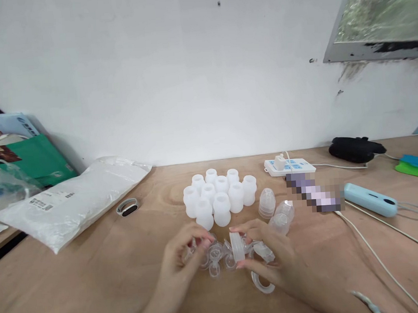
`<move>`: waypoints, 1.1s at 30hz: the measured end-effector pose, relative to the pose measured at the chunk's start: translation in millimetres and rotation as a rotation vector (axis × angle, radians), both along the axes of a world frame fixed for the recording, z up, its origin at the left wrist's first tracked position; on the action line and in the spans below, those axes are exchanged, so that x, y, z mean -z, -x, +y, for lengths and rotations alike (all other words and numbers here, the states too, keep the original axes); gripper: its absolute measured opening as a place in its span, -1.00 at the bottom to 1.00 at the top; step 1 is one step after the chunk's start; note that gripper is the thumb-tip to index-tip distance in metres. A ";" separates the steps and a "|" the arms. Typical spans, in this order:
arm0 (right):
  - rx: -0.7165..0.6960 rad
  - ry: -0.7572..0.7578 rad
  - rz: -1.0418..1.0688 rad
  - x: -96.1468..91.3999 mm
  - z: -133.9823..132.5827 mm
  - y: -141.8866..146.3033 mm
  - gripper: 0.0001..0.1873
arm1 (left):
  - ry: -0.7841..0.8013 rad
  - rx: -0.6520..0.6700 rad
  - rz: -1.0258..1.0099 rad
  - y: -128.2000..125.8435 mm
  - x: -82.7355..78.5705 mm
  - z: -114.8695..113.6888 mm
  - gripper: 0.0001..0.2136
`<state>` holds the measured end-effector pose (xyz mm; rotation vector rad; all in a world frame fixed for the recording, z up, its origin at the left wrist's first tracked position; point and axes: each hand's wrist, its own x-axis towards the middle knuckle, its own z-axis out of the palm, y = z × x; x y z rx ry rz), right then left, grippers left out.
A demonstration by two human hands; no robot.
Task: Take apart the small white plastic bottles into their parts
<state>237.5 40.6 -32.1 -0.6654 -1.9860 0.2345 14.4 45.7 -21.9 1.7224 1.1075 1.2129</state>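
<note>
Between the thumb and fingers of my right hand (pixel 267 249) is a clear ribbed screw ring (pixel 237 247), held on its edge. My left hand (pixel 186 252) has its thumb and forefinger drawn together in a pinch; what sits between them is too small and transparent to make out. Under and between both hands lie several clear silicone nipples (pixel 215 255), partly covered by my fingers. Another clear ring (pixel 262 283) lies flat just below my right hand. Several milky white small bottles (pixel 221 210) stand in a cluster beyond the hands.
Clear domed caps (pixel 267 203) stand right of the bottles. Farther right are a white power strip (pixel 290 166), a blurred-out phone (pixel 313 192), a light blue device (pixel 370 199), cables and a black case (pixel 357 148). At left lie a wristband (pixel 127 207) and a white plastic parcel (pixel 80 197).
</note>
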 end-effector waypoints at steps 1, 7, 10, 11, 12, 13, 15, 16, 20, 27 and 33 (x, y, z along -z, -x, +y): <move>-0.010 -0.022 -0.009 -0.7 -0.9 0.9 -0.83 | 0.079 0.072 -0.037 -8.0 1.2 -6.2 -0.80; 0.009 -0.178 -0.027 -1.1 -4.3 6.3 -0.89 | 0.377 0.263 -0.220 -25.1 14.5 -11.4 -0.61; 0.035 -0.182 -0.096 -0.9 -6.7 7.0 -0.86 | 0.415 0.266 -0.258 -22.4 15.7 -7.8 -0.55; 0.043 -0.181 -0.129 -0.9 -7.9 7.1 -0.85 | 0.428 0.270 -0.266 -21.9 16.6 -6.9 -0.53; 0.052 -0.184 -0.152 -0.9 -9.1 7.1 -0.85 | 0.443 0.278 -0.270 -21.6 17.9 -6.2 -0.52; 0.062 -0.187 -0.172 -0.8 -10.2 7.3 -0.85 | 0.459 0.289 -0.272 -21.6 19.7 -5.6 -0.51; 0.078 -0.202 -0.194 -0.6 -11.8 7.7 -0.87 | 0.493 0.299 -0.276 -21.8 24.1 -4.6 -0.49; 0.081 -0.215 -0.203 -0.6 -12.3 7.9 -0.88 | 0.509 0.298 -0.274 -21.8 26.1 -4.3 -0.48; 0.093 -0.315 -0.259 -2.8 -12.9 9.1 -0.86 | 0.560 0.276 -0.262 -22.0 27.9 -4.8 -0.44; 0.085 -0.267 -0.230 -9.7 -15.8 10.6 -0.77 | 0.577 0.262 -0.257 -24.2 14.7 -9.1 -0.52; 0.077 -0.060 -0.218 -15.6 -18.6 11.8 -0.74 | 0.605 0.292 -0.223 -23.9 9.9 -12.1 -0.59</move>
